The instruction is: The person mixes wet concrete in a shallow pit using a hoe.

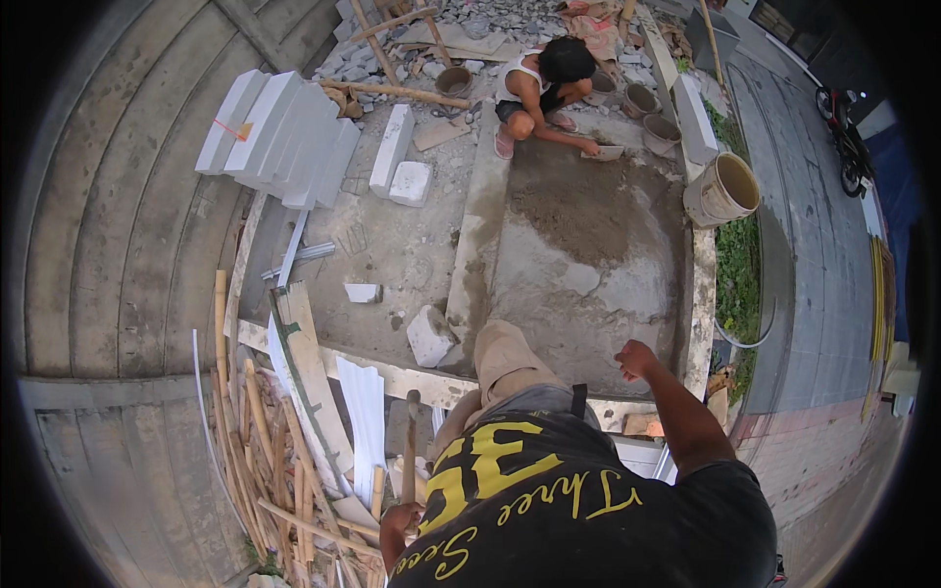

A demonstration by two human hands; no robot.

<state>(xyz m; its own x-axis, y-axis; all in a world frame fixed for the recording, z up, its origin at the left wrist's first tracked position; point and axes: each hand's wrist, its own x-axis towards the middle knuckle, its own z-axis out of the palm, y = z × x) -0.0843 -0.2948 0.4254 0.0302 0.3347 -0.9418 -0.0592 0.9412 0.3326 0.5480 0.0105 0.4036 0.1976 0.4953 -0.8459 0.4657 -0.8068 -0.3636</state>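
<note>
My left hand is low beside my shirt, its fingers wrapped round a wooden handle that points up and away from me. Whatever is at the handle's other end cannot be made out. My right hand is held out over the near right part of the wet mortar bed, its fingers curled in and nothing visible in them. At the far side a person squats and presses a flat trowel on the darker mortar.
Several buckets line the far right, and a large pale bucket stands on the right-hand ledge. White blocks are stacked at the far left. Loose white blocks lie left of the bed. Bamboo poles and sheet strips clutter the near left.
</note>
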